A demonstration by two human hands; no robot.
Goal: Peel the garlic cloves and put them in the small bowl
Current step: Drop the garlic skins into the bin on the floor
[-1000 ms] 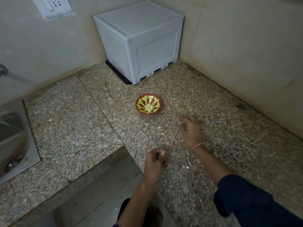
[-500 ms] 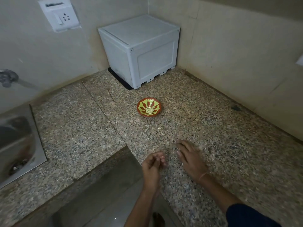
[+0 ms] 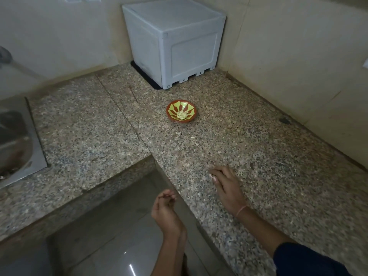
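The small bowl (image 3: 181,113), red-brown with a yellow-green pattern, stands on the granite counter (image 3: 258,156) in front of the grey box. Pale peeled garlic cloves (image 3: 181,115) lie in its centre. My right hand (image 3: 227,186) rests on the counter near the front edge, well short of the bowl, with its fingers stretched out flat. My left hand (image 3: 165,210) hangs just off the counter's edge over the floor. Its fingers are curled with the tips together, and I see nothing in it.
A grey plastic box (image 3: 173,42) fills the back corner against the walls. A steel sink (image 3: 18,140) is set into the counter at the left. A few pale peel scraps (image 3: 192,137) lie between bowl and hands. The counter has an inner corner beside my left hand.
My right hand has drawn back from near the bowl across the counter to the front edge. My left hand has stayed curled and shifted slightly off the edge.
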